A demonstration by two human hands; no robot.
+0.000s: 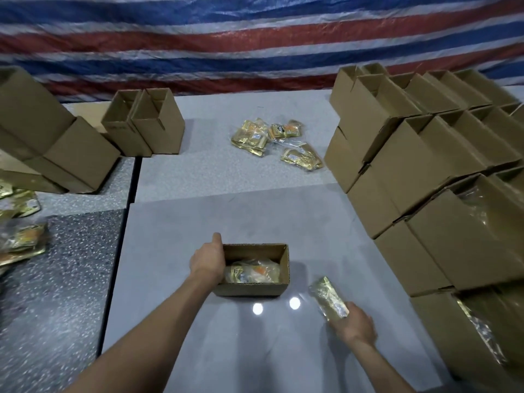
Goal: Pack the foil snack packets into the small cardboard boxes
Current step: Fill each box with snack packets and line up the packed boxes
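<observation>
A small open cardboard box (284,268) sits on the grey table in front of me, with gold foil snack packets (251,273) lying inside it. My left hand (207,260) grips the box's left wall, thumb along the outside and fingers down inside. To the right of the box, my right hand (355,324) holds a gold foil packet (329,297) by its near end, a little above the table. A loose pile of foil packets (272,137) lies further back on the table.
Stacked open cardboard boxes (425,154) fill the right side, some with foil showing. Two upright empty boxes (144,126) and more boxes (51,148) stand at the back left. More foil packets (19,222) lie at the left edge. A striped tarp (255,38) hangs behind.
</observation>
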